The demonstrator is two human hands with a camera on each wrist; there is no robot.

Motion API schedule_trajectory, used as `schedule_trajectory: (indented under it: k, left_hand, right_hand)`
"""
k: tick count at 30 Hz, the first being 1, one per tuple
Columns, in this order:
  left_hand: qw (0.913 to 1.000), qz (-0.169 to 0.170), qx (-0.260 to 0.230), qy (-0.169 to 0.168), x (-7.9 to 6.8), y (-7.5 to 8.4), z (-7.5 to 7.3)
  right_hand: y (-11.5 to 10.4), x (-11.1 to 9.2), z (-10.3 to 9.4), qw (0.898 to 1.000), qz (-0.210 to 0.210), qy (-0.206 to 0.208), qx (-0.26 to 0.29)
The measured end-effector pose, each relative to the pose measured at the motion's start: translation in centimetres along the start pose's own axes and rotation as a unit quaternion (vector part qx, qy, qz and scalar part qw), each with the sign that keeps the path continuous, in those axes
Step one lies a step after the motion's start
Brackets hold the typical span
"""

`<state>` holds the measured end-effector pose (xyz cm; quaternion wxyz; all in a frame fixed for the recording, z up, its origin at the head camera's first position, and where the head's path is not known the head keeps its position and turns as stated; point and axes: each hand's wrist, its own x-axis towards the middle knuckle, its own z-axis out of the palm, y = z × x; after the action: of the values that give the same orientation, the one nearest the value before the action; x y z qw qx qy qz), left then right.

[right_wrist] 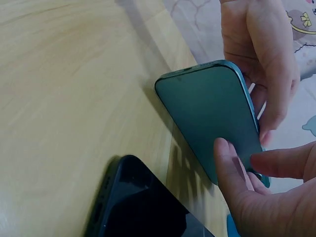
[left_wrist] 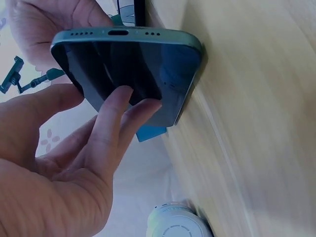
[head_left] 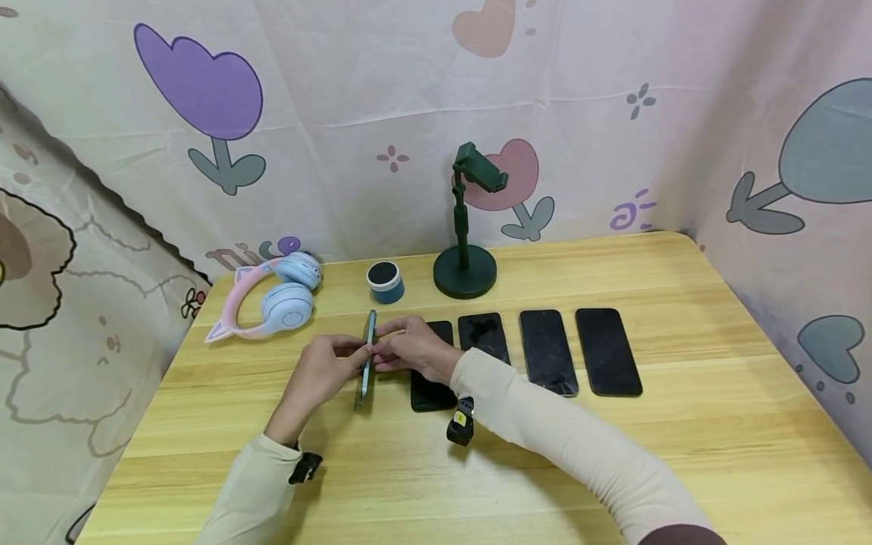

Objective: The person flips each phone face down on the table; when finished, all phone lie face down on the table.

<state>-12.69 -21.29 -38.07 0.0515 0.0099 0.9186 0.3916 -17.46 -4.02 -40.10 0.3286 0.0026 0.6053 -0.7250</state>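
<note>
A green smartphone (head_left: 368, 363) stands on its long edge on the wooden table, between the two hands. My left hand (head_left: 325, 369) grips it from the left; in the left wrist view its fingertips (left_wrist: 121, 94) lie against the dark screen. From the other side my right hand (head_left: 418, 350) holds the phone near its far end. The right wrist view shows the plain green back (right_wrist: 202, 108) with right fingertips on it. A dark phone (head_left: 432, 393) lies flat under the right hand, partly covered by it.
Further right, several dark phones (head_left: 608, 352) lie in a row. Behind them stands a dark green phone stand (head_left: 465, 272), with a small blue speaker (head_left: 386, 286) to its left. Cat-ear headphones (head_left: 288, 306) rest at the table's back left corner. A printed cloth (head_left: 327, 113) hangs behind.
</note>
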Motion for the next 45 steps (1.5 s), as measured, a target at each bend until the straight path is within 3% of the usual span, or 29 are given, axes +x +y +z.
schedule_trajectory:
  k: [6, 18, 27, 31, 39, 45]
  left_hand:
    - [0.9995, 0.008, -0.029, 0.008, -0.1, -0.1, 0.0]
    - [0.9951, -0.026, -0.094, 0.016, -0.3, -0.1, -0.6]
    - [0.9819, -0.057, -0.181, -0.007, -0.4, -0.9, -1.4]
    - [0.9773, -0.07, -0.199, -0.016, -0.3, -1.4, -1.8]
    - [0.9739, -0.089, -0.208, -0.017, -0.5, -2.1, -2.0]
    - [0.9777, -0.095, -0.186, -0.017, -0.8, -2.2, -2.0]
  right_hand:
    - [0.5, 0.1, 0.3, 1.0, -0.002, -0.006, -0.007]
    - [0.8, 0.2, 1.0, 1.0, -0.007, 0.007, -0.003]
    - [0.9, 0.3, 1.5, 0.999, -0.022, 0.021, -0.03]
    - [1.1, 0.4, 1.7, 0.996, -0.031, 0.03, -0.072]
    - [1.6, 0.7, 2.2, 0.988, -0.052, 0.053, -0.136]
    - [1.6, 0.6, 2.4, 0.981, -0.07, 0.061, -0.172]
